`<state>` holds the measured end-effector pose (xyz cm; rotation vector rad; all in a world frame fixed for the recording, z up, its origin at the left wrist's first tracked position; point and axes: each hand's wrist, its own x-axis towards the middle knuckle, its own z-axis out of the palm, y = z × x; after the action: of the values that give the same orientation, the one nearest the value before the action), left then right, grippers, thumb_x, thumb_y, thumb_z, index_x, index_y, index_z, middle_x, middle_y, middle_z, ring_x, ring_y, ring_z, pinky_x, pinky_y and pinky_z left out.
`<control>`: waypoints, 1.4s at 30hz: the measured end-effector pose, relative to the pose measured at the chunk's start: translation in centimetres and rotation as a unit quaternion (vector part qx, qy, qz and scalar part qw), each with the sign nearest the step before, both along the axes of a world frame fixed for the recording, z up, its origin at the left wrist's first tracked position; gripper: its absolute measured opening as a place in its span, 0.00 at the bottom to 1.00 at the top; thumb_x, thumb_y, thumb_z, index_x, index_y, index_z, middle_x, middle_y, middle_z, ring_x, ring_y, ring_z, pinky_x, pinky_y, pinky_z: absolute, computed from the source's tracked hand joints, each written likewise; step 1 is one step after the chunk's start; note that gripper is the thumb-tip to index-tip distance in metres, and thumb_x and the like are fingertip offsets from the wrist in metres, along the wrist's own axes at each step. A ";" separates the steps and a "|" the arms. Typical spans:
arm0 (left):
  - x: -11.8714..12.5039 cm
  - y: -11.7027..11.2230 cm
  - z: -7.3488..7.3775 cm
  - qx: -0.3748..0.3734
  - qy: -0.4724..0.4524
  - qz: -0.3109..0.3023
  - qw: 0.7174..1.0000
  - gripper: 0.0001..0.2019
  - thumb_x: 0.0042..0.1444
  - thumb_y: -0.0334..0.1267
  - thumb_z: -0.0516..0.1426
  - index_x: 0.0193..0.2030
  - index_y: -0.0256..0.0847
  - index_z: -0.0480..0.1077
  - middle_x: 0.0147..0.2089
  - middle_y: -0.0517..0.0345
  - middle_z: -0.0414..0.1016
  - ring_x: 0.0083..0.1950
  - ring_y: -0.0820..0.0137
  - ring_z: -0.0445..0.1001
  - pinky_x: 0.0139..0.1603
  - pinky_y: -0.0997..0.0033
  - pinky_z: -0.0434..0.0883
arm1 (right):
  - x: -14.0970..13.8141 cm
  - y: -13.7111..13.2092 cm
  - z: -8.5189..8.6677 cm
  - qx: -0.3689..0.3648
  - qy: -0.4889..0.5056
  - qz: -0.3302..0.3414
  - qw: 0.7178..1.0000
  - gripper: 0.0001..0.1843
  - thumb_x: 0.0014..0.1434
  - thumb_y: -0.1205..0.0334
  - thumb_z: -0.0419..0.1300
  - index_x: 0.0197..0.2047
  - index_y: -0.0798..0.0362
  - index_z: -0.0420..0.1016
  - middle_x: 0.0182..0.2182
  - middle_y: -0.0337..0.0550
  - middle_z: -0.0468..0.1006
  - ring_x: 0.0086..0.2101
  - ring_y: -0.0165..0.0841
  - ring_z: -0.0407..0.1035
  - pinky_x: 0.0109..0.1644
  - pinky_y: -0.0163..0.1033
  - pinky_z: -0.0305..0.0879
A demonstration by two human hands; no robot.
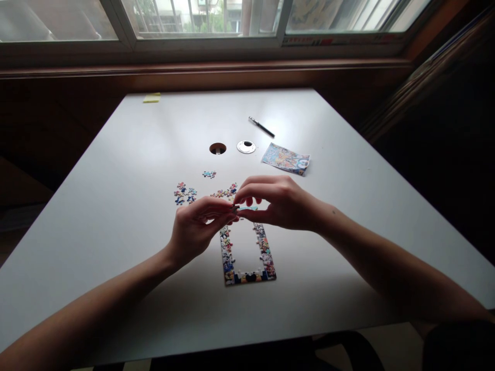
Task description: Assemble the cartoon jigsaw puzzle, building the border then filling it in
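My left hand and my right hand meet above the top of a jigsaw frame. Between their fingertips is a small dark puzzle piece, pinched from both sides; its picture is too small to make out. Joined edge pieces form the frame's sides and bottom, around a bare white middle. Its top edge is partly hidden behind my hands. Beyond my left hand lie loose puzzle pieces, and more pieces sit just past the fingertips.
A small cluster of pieces lies farther back. Behind my right hand is a creased picture sheet, with a black pen beyond it. The white table has a round cable hole and a metal ring cover. A yellow sticky note marks the far left.
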<state>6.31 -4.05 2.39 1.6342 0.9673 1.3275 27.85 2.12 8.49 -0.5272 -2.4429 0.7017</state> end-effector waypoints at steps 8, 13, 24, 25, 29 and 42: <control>-0.1 -0.1 -0.1 0.013 0.009 0.023 1.000 0.09 0.56 0.35 0.67 0.42 0.40 0.74 0.38 0.56 0.82 0.40 0.68 0.84 0.45 0.65 0.85 | 0.0 -0.5 -0.2 0.056 -0.042 -0.003 0.998 0.08 0.66 0.59 0.59 0.45 0.52 0.76 0.39 0.45 0.78 0.36 0.33 0.72 0.39 0.39 0.67; -0.4 0.6 -0.4 0.051 0.129 -0.006 0.990 0.16 0.59 0.36 0.63 0.53 0.41 0.68 0.45 0.52 0.81 0.46 0.65 0.81 0.50 0.59 0.81 | 0.4 0.3 -0.2 0.034 -0.117 -0.092 0.988 0.06 0.61 0.62 0.62 0.40 0.54 0.77 0.35 0.45 0.79 0.32 0.32 0.69 0.36 0.39 0.62; -1.1 1.3 -2.6 0.245 0.419 -0.092 0.870 0.16 0.61 0.37 0.58 0.56 0.41 0.71 0.58 0.48 0.75 0.62 0.56 0.69 0.62 0.51 0.69 | 0.3 1.5 -2.1 -0.073 -0.293 -0.079 0.950 0.03 0.52 0.68 0.63 0.32 0.53 0.78 0.27 0.39 0.78 0.27 0.29 0.66 0.31 0.35 0.54; -1.2 1.3 -2.6 0.242 0.421 -0.095 0.869 0.16 0.62 0.38 0.58 0.56 0.41 0.72 0.58 0.49 0.75 0.62 0.56 0.69 0.62 0.51 0.68 | 0.2 1.5 -2.2 -0.070 -0.297 -0.082 0.949 0.03 0.53 0.67 0.63 0.32 0.53 0.78 0.27 0.39 0.79 0.27 0.29 0.66 0.31 0.35 0.54; -1.2 1.3 -2.6 0.231 0.420 -0.100 0.872 0.15 0.63 0.38 0.57 0.56 0.41 0.72 0.58 0.50 0.76 0.61 0.58 0.70 0.62 0.53 0.69 | 0.1 1.5 -2.3 -0.061 -0.306 -0.090 0.946 0.03 0.53 0.67 0.62 0.32 0.53 0.77 0.28 0.39 0.79 0.28 0.29 0.67 0.31 0.34 0.54; -1.1 1.4 -2.7 0.236 0.420 -0.096 0.871 0.15 0.62 0.38 0.57 0.55 0.40 0.72 0.58 0.49 0.76 0.61 0.57 0.70 0.61 0.53 0.68 | -0.2 1.3 -2.9 -0.057 -0.308 -0.092 0.945 0.02 0.52 0.68 0.61 0.30 0.53 0.76 0.27 0.40 0.79 0.28 0.30 0.67 0.31 0.35 0.53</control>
<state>5.19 -2.65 -0.34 2.7242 0.9400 0.7086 27.63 3.44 5.55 -1.1529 -2.8689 0.6740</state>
